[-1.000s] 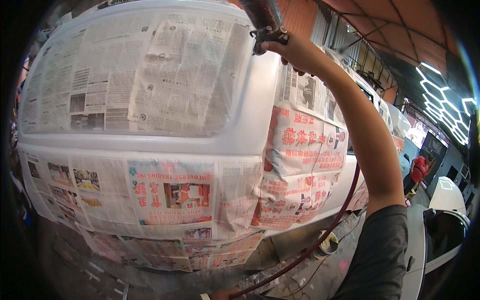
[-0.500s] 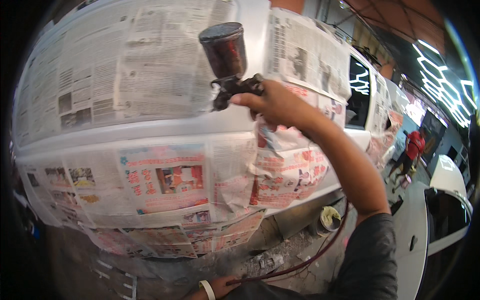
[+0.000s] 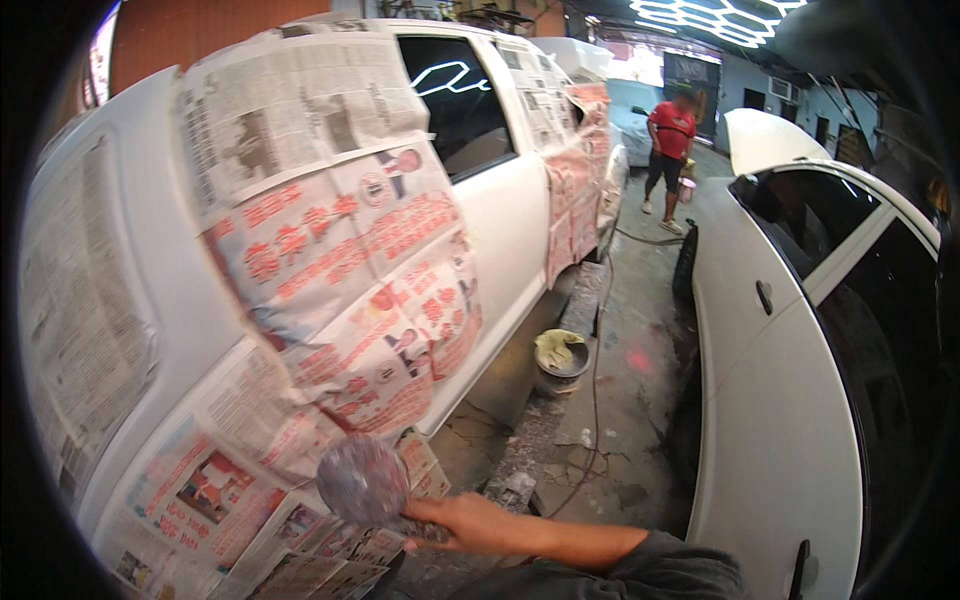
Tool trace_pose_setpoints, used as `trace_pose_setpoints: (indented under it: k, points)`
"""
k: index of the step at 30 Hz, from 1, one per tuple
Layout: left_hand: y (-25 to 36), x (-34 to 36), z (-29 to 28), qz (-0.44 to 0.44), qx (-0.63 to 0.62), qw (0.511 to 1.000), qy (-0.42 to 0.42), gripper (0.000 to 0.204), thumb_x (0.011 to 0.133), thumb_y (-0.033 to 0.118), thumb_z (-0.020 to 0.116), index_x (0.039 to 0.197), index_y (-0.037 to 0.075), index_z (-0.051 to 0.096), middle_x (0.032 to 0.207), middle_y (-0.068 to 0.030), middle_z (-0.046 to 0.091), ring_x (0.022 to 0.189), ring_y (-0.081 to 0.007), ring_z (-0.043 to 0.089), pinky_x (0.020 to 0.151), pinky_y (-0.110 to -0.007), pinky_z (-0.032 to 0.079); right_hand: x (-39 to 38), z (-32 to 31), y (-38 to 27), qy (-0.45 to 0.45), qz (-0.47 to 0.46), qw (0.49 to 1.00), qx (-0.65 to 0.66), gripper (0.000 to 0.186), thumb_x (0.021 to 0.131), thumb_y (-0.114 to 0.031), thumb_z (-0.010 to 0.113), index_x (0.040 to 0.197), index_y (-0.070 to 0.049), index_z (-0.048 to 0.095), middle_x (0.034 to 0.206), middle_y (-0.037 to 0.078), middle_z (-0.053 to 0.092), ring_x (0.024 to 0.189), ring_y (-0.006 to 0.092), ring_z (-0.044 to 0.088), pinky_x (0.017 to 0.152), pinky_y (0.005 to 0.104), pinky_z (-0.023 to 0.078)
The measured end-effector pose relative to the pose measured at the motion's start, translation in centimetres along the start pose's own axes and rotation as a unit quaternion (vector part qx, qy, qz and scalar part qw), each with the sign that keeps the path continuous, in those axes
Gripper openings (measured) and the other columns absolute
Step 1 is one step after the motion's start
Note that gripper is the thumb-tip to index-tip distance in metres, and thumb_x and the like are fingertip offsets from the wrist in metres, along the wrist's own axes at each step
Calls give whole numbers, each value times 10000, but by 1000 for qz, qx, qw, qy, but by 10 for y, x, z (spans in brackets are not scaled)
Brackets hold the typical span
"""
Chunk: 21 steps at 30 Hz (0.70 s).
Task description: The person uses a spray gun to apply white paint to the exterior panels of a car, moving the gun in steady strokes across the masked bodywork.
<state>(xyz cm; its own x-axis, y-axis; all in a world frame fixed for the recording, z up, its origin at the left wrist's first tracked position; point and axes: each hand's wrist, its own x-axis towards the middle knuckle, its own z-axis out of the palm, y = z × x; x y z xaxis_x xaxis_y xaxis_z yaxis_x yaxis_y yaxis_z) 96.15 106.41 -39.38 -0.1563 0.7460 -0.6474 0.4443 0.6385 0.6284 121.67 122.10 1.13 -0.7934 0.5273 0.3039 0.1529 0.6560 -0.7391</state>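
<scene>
My right hand is closed round the handle of a paint spray gun, low in the view. The gun's round, paint-stained cup is toward me and hides most of its body. Just beyond the gun stands a white vehicle, its side masked with newspaper sheets. Bare white bodywork shows between the sheets and along the lower door. The gun overlaps the lower newspaper in view; I cannot tell whether they touch. My left hand is out of view.
A dark bucket with a yellowish cloth over its rim stands on the floor by the vehicle. A thin hose runs along the aisle. On the right is a white car. Farther off stands a person in a red shirt.
My view has turned right along the vehicle toward the aisle. The right hand has brought the spray gun down from in front of the upper panel. My left hand, earlier at the hose, has left view.
</scene>
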Motion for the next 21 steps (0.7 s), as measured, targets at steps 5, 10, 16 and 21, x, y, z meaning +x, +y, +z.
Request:
trace_pose_setpoints:
  k: [5, 10, 16, 21]
  points:
    - [55, 8, -5, 6, 32, 999, 3, 372, 992, 303, 591, 1218, 8, 617, 1213, -169, 650, 1128, -334, 607, 983, -437, 475, -89, 10, 44, -86, 87, 993, 0, 615, 979, -476, 579, 1500, -190, 418, 1393, 141, 577, 1063, 411, 653, 854, 487, 547]
    - [81, 21, 17, 12, 60, 998, -8, 401, 988, 320, 588, 1237, 7, 604, 1236, -177, 635, 1149, -341, 594, 995, -443, 468, -166, 36, 84, -65, 95, 992, 44, 529, 956, -505, 605, 1317, -120, 576, 1349, 143, 595, 979, 403, 663, 784, 467, 558]
    - [79, 27, 56, -8, 90, 996, -23, 435, 983, 342, 584, 1260, 6, 588, 1264, -186, 617, 1175, -351, 578, 1008, -449, 459, -197, 9, 92, -85, 119, 989, 19, 635, 992, -485, 551, 1538, -219, 367, 1323, 152, 619, 1045, 408, 655, 825, 472, 549]
    - [60, 29, 104, -45, 108, 992, -53, 464, 979, 359, 582, 1279, 5, 574, 1287, -193, 602, 1196, -359, 565, 1019, -455, 452, -220, 0, 98, -53, 96, 994, 10, 621, 994, -516, 528, 1523, -218, 397, 1220, 160, 648, 950, 413, 667, 763, 483, 551]
